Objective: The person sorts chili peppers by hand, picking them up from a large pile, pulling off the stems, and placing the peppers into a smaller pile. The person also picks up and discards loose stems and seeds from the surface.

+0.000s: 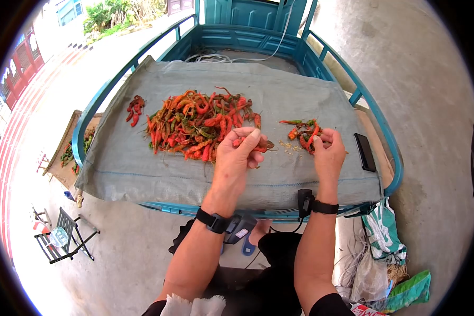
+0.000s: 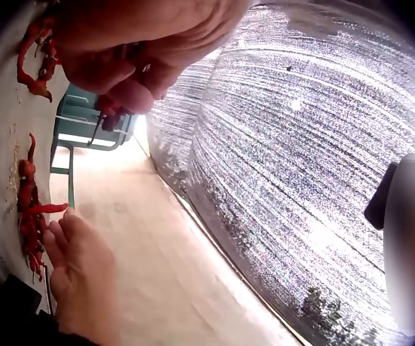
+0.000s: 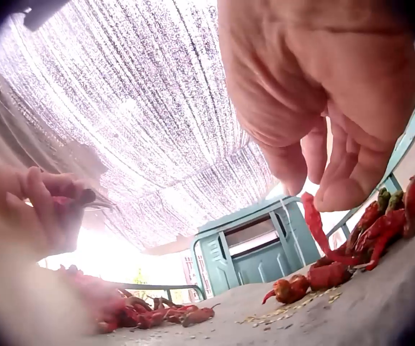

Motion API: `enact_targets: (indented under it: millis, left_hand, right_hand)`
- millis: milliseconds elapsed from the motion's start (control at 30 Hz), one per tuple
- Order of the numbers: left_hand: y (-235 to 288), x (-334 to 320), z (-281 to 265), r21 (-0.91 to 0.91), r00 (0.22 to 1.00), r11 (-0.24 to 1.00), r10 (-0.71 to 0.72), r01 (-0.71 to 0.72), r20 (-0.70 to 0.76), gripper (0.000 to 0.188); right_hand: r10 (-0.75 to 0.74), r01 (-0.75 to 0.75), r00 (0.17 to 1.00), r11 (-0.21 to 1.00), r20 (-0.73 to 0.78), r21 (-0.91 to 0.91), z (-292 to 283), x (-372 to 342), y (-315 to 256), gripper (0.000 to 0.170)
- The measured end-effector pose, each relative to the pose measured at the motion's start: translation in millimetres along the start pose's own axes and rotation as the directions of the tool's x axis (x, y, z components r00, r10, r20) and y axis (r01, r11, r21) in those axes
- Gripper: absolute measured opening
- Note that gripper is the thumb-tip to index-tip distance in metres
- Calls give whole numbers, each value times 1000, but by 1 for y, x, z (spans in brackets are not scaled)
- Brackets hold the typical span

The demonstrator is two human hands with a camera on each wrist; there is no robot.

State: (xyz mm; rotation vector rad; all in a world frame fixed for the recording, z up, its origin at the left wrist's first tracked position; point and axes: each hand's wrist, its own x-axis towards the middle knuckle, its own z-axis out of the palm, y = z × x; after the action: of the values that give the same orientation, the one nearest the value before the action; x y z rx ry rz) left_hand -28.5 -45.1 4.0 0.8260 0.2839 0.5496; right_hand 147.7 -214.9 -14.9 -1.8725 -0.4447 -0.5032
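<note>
My left hand (image 1: 230, 160) grips a few red chili peppers (image 1: 260, 149) at the front edge of a large heap of red, orange and green chilies (image 1: 195, 118). In the left wrist view, stems and dark red ends of the held chilies (image 2: 111, 109) poke out under its fingers. My right hand (image 1: 329, 154) is over a smaller pile of chilies (image 1: 303, 131) on the right. Between its thumb and fingertips it pinches the end of a red chili (image 3: 313, 223), whose lower part reaches down to that pile. Pale loose seeds (image 1: 289, 146) lie beside the pile.
A grey woven sheet (image 1: 279, 181) covers the bed of a teal cargo cart with side rails (image 1: 371, 102). A black phone (image 1: 364, 151) lies at the right edge. A few darker chilies (image 1: 135, 110) lie at the left. Folding stools (image 1: 66, 237) and bags (image 1: 384, 231) stand on the ground.
</note>
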Motion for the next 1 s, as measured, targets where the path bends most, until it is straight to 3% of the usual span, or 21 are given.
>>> enact_targets:
  millis: [33, 133, 233, 333, 433, 533, 633, 733, 800, 867, 1000]
  left_hand:
    - [-1, 0, 1, -11, 1000, 1000, -4, 4, 2, 19]
    - [-4, 1, 1, -31, 1000, 999, -14, 15, 10, 18]
    - [-8, 2, 3, -39, 1000, 999, -25, 25, 11, 18]
    - [-14, 3, 3, -41, 1000, 999, -30, 29, -8, 19]
    - [-17, 3, 3, -43, 998, 999, -32, 31, -45, 20]
    - [-16, 3, 3, -53, 998, 998, -24, 21, -53, 21]
    - [-17, 4, -1, -57, 999, 998, -30, 29, -27, 21]
    - [-17, 3, 1, -5, 999, 1000, -25, 25, -47, 21]
    - [-13, 0, 4, 2, 997, 1000, -30, 31, -73, 19]
    - [-9, -2, 6, -35, 994, 998, -55, 52, -92, 14]
    - [-9, 1, -1, -123, 1000, 992, -23, 24, 10, 16]
  right_hand:
    - [9, -8, 1000, 1000, 5, -30, -4, -1, -5, 23]
    - [105, -164, 967, 953, 231, 255, -7, -3, -23, 22]
    - [38, -294, 875, 834, 482, 467, -4, -11, -50, 21]
    - [-148, -151, 809, 883, 569, 445, 6, -23, -72, 21]
    - [-166, -147, 734, 908, 658, 392, 12, -36, -88, 19]
    - [-148, -265, 725, 841, 673, 471, 15, -40, -97, 16]
    - [-152, -233, 714, 869, 684, 436, 16, -39, -91, 14]
    - [-131, -199, 759, 886, 638, 418, 19, -36, -79, 12]
    - [-29, -236, 800, 903, 600, 359, 12, -28, -74, 12]
    - [54, -268, 850, 900, 524, 342, 5, -19, -65, 13]
    - [178, -272, 944, 897, 279, 349, -5, -5, -36, 17]
